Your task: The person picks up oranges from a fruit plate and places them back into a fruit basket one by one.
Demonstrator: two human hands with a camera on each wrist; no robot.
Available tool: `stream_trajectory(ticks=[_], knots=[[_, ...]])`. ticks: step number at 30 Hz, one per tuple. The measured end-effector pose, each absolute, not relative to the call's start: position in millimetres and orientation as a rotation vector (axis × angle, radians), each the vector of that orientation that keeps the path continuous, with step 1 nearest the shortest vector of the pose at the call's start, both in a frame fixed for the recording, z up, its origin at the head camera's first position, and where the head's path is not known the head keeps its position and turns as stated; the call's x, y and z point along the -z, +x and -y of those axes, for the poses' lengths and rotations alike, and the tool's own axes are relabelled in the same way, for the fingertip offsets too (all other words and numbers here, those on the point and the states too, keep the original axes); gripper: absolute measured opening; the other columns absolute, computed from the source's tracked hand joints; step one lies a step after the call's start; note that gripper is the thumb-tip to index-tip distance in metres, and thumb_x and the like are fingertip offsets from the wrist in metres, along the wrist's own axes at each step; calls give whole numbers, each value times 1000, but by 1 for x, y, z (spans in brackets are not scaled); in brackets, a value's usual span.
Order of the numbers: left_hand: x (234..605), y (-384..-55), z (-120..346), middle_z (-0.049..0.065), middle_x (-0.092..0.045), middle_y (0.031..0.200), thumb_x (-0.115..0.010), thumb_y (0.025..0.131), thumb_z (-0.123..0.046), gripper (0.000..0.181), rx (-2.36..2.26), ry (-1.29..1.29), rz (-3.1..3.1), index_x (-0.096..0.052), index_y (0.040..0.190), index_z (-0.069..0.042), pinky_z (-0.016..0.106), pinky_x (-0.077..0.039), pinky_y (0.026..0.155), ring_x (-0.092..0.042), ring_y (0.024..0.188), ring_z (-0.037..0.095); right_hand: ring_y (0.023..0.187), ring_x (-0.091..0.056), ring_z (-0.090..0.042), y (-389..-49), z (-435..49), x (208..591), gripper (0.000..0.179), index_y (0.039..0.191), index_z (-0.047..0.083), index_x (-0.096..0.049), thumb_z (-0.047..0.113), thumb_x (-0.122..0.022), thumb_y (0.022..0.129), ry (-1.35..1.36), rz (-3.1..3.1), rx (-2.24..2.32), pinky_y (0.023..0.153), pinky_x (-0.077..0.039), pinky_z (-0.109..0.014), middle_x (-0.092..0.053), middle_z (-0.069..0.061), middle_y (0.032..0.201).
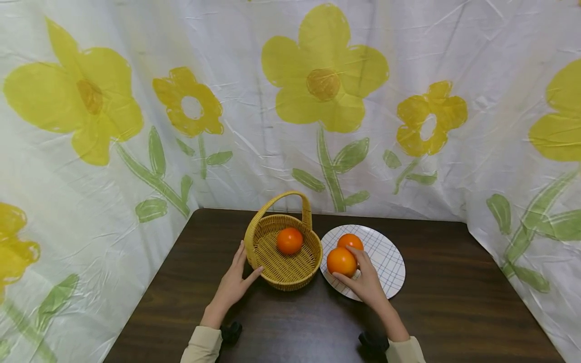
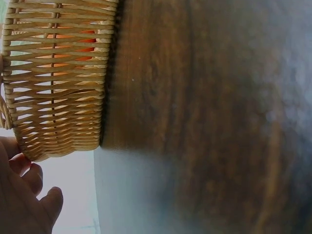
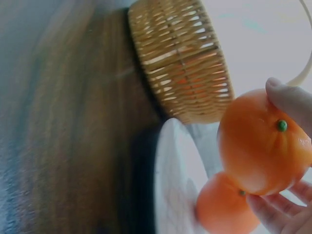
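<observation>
A woven wicker basket [image 1: 277,264] with an arched handle stands on the table, with one orange [image 1: 289,241] inside. My left hand [image 1: 232,285] rests against the basket's left side, fingers spread along the outside and thumb at the front rim. To its right, my right hand [image 1: 369,285] holds an orange [image 1: 341,262] between thumb and fingers, over a round white plate [image 1: 386,264] with a blue grid pattern. A second orange [image 1: 350,241] lies on the plate, just behind the held one. The right wrist view shows the held orange [image 3: 263,146] above the other orange [image 3: 224,207].
The dark wooden table [image 1: 454,282] extends to both sides and in front of the basket and plate. Behind it hangs a white curtain [image 1: 245,166] printed with yellow flowers. The basket and plate stand side by side, close together.
</observation>
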State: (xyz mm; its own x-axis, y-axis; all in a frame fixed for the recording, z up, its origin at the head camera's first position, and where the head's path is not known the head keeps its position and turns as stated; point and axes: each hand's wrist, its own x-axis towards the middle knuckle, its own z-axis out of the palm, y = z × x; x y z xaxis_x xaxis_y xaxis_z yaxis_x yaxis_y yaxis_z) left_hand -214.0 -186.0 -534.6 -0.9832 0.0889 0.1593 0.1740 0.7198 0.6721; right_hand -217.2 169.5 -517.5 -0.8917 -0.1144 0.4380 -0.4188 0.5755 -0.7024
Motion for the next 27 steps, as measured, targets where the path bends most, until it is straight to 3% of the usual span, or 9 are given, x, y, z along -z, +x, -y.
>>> stream_trajectory(ticks=[11,27], knots=[[535,-214,186,-5,0,156,-52,88,-56,80,1010,-226,2819,-3,149,-35,58,-40,92,-31,135,34,108,-55,-34,-223,-160,501,75,133,15,-48,33,-82,69,471,2444,-1272,80,-49,-53,-46,-13,131],[536,-214,187,-3,-1,156,-50,88,-57,80,980,-251,2805,-6,149,-32,58,-38,94,-27,137,34,105,-55,-24,-230,-137,493,75,134,17,-47,36,-81,70,537,2472,-1322,80,-50,-41,-48,-7,128]])
